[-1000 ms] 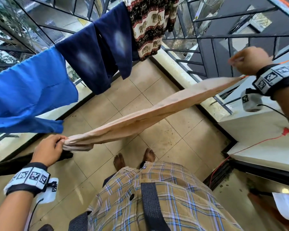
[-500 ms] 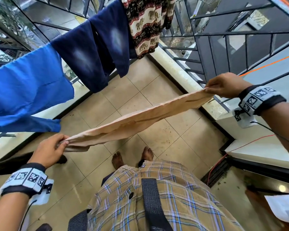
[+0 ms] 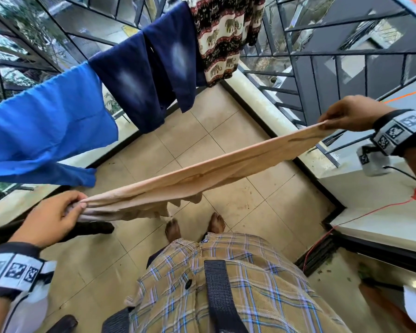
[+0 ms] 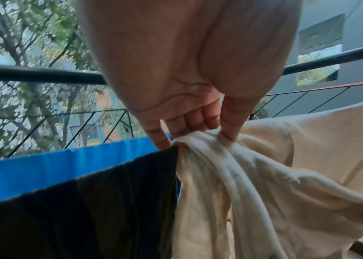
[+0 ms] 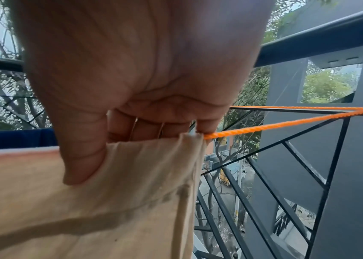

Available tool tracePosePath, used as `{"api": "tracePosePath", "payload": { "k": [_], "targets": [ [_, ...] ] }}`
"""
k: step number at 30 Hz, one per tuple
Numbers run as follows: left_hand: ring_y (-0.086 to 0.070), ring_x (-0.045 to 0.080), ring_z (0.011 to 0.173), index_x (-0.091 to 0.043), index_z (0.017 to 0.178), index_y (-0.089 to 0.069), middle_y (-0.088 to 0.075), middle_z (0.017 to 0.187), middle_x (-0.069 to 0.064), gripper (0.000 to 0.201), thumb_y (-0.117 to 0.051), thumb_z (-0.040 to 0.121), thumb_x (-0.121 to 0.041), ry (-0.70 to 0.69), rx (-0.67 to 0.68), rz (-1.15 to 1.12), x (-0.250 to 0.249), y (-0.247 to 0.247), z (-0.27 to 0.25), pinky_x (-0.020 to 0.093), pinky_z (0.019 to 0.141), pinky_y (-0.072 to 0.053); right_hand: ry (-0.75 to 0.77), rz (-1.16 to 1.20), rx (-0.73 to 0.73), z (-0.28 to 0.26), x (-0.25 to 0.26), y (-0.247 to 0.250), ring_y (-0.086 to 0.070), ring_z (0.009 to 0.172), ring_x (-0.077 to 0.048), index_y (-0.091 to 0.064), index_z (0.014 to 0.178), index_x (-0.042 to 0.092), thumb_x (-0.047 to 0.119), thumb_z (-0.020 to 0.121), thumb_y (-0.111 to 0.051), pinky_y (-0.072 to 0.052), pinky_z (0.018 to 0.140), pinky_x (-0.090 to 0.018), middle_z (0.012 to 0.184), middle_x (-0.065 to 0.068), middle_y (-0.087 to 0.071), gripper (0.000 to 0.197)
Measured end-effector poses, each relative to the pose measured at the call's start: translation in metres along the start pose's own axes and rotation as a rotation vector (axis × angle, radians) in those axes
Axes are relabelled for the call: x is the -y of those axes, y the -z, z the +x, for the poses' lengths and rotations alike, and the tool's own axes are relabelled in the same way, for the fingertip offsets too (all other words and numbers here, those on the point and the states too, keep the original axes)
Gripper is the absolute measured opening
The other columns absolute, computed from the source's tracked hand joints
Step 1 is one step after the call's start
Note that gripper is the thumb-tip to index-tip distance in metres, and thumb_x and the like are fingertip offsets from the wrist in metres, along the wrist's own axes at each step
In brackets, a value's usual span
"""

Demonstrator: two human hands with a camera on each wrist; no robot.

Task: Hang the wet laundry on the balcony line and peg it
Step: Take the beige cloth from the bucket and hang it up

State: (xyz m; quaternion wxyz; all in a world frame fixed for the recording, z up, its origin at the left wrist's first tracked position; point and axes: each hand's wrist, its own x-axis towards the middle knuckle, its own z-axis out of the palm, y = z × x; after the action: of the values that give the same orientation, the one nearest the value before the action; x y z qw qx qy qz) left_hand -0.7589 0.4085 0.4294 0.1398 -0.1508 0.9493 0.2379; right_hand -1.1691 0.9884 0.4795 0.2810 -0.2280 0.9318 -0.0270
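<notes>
A beige cloth [image 3: 202, 171] stretches across the balcony between my two hands. My left hand [image 3: 55, 212] grips its bunched end at the lower left, beside a black garment [image 4: 76, 201]; in the left wrist view the fingers [image 4: 231, 126] pinch the gathered beige cloth [image 4: 264, 175]. My right hand [image 3: 346, 114] pinches the other corner at the right. In the right wrist view the thumb [image 5: 82, 157] presses the beige cloth [image 5: 87, 201] right at the orange line [image 5: 264, 128], which runs off to the right. No peg shows.
A bright blue cloth [image 3: 41, 131], dark navy trousers [image 3: 149, 78] and an elephant-print cloth [image 3: 223, 37] hang in a row at the upper left. A black metal railing [image 3: 310, 51] encloses the tiled balcony floor [image 3: 238, 131]. My bare feet [image 3: 195, 227] stand below the beige cloth.
My right hand has come down from high at the right with its end of the beige cloth, which now hangs wider and looser. My left hand has stayed put.
</notes>
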Motion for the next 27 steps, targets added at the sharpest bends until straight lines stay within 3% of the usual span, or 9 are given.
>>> {"api": "tracePosePath", "payload": {
  "k": [5,8,10,12,15,18,22,25,27],
  "targets": [
    [-0.063,0.014,0.073,-0.039,0.086,-0.058,-0.066,0.078,-0.008,0.016,-0.045,0.083,-0.050,0.025,0.085,-0.029,0.002,-0.016,-0.001,0.027,0.067,-0.044,-0.029,-0.008,-0.007,-0.005,0.003,-0.007,-0.058,0.083,-0.026,-0.075,0.098,0.030,0.028,0.088,-0.071,-0.044,0.076,-0.033,0.087,-0.005,-0.069,0.011],
    [-0.062,0.016,0.072,-0.039,0.083,-0.057,-0.066,0.077,-0.007,0.007,-0.050,0.082,-0.040,0.051,0.058,-0.024,-0.003,-0.015,0.002,0.025,0.066,-0.043,-0.015,0.040,-0.142,-0.012,0.007,-0.010,-0.063,0.090,-0.030,-0.074,0.107,0.025,0.025,0.079,-0.079,-0.050,0.084,-0.038,0.093,-0.008,-0.071,0.028],
    [-0.060,0.007,0.073,-0.039,0.083,-0.059,-0.067,0.079,-0.008,0.008,-0.052,0.082,-0.041,0.050,0.005,-0.038,-0.006,-0.009,0.001,0.021,0.068,-0.043,0.037,0.047,-0.228,-0.017,0.009,-0.014,-0.064,0.092,-0.032,-0.074,0.106,0.029,0.030,0.075,-0.080,-0.052,0.084,-0.043,0.098,-0.005,-0.071,0.031],
    [-0.060,-0.001,0.075,-0.038,0.086,-0.063,-0.069,0.080,-0.011,0.011,-0.054,0.085,-0.043,0.046,-0.025,-0.069,-0.007,-0.002,-0.003,0.014,0.069,-0.043,0.090,0.075,-0.255,-0.020,0.008,-0.018,-0.064,0.085,-0.030,-0.076,0.099,0.031,0.030,0.076,-0.080,-0.054,0.079,-0.044,0.092,-0.003,-0.072,0.023],
    [-0.062,0.000,0.079,-0.042,0.089,-0.067,-0.071,0.084,-0.015,0.008,-0.060,0.091,-0.039,0.066,-0.017,-0.084,-0.002,0.002,-0.006,0.019,0.069,-0.045,0.111,0.141,-0.252,-0.021,0.004,-0.018,-0.066,0.075,-0.029,-0.078,0.094,0.027,0.030,0.079,-0.078,-0.056,0.074,-0.046,0.078,-0.003,-0.071,0.015],
    [-0.063,0.005,0.078,-0.038,0.090,-0.067,-0.070,0.082,-0.014,0.011,-0.056,0.088,-0.040,0.091,-0.002,-0.137,-0.003,-0.007,-0.005,0.022,0.072,-0.045,0.077,0.146,-0.133,-0.019,0.002,-0.016,-0.068,0.077,-0.027,-0.079,0.097,0.023,0.023,0.082,-0.078,-0.056,0.075,-0.044,0.076,-0.001,-0.071,0.015],
    [-0.061,0.033,0.081,-0.026,0.086,-0.058,-0.068,0.085,0.007,0.013,-0.054,0.098,-0.029,0.227,-0.054,-0.032,-0.009,-0.030,0.009,0.040,0.077,-0.044,0.082,0.151,-0.119,-0.014,0.006,-0.018,-0.065,0.076,-0.022,-0.078,0.103,0.018,0.022,0.084,-0.076,-0.044,0.071,-0.032,0.078,0.000,-0.072,0.020],
    [-0.060,0.039,0.092,-0.021,0.091,-0.054,-0.065,0.094,0.017,0.010,-0.050,0.101,-0.020,0.315,-0.178,-0.047,-0.010,-0.031,0.019,0.047,0.083,-0.043,0.100,0.145,-0.151,-0.011,0.005,-0.014,-0.065,0.075,-0.025,-0.076,0.107,0.020,0.022,0.085,-0.074,-0.045,0.070,-0.033,0.084,-0.006,-0.075,0.022],
    [-0.059,0.041,0.095,-0.020,0.095,-0.053,-0.065,0.098,0.020,0.009,-0.048,0.102,-0.020,0.360,-0.217,-0.059,-0.009,-0.026,0.021,0.049,0.086,-0.043,0.097,0.155,-0.107,-0.012,0.004,-0.006,-0.067,0.077,-0.020,-0.075,0.107,0.028,0.024,0.086,-0.073,-0.051,0.071,-0.038,0.074,0.017,-0.072,0.022]
  ]
}}
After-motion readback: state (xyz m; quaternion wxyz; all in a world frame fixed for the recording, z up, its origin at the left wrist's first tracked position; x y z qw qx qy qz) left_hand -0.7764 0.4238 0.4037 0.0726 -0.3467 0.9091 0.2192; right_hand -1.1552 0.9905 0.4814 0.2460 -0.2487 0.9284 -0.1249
